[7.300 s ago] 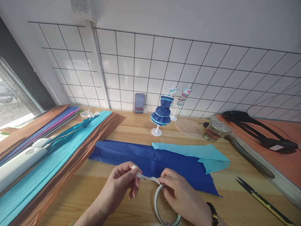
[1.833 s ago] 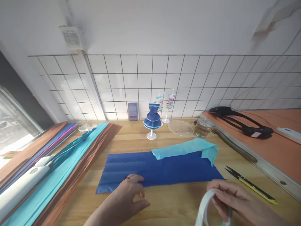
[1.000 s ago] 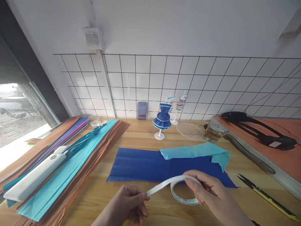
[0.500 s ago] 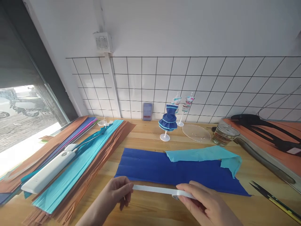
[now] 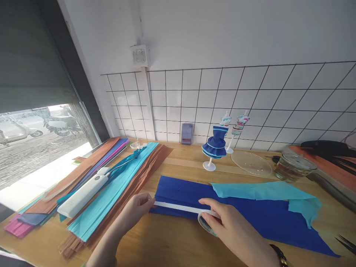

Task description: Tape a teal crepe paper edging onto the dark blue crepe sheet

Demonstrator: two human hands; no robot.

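Partly hidden: tape roll (image 5: 204, 223), pinched by R hand (image 5: 226, 224); L hand (image 5: 137, 209) pinches strip (image 5: 178, 207); snips (image 5: 346, 243) cropped.

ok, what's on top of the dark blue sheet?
Light blue piece overlaps the far edge of the dark blue sheet. White tape and the right hand cross over it; contact unclear. Sheet surface under these is hidden.

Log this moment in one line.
left hand: pinching end of white tape | right hand: gripping tape roll | white tape: straight over dark blue sheet, contact unclear | light blue piece: overlapping that sheet
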